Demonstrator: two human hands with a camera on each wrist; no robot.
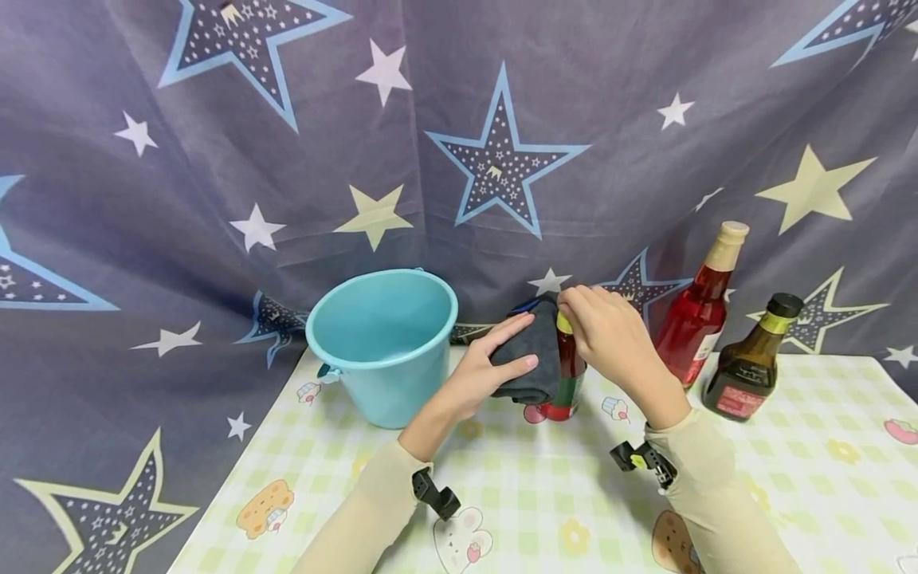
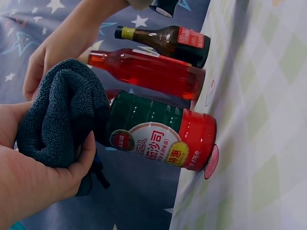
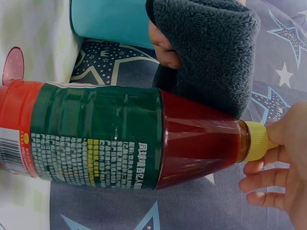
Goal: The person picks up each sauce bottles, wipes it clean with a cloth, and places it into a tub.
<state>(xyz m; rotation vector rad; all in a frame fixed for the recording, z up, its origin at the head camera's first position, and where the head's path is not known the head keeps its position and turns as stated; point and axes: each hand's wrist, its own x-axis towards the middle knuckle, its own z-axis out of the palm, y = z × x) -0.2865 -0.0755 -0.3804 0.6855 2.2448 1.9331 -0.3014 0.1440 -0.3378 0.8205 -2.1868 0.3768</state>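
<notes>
Three bottles [image 1: 746, 363], one bucket [image 1: 385, 343], one cloth [image 1: 529, 359], two hands [image 1: 613, 335].

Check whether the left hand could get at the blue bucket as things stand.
Probably yes. The left hand presses a dark cloth against the sauce bottle, and the blue bucket stands just to its left on the table with nothing between them; it would have to let go of the cloth first.

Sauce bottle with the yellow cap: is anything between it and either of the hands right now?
Only the dark cloth, held by the left hand against the sauce bottle. The right hand holds the yellow cap directly, with nothing between.
</notes>
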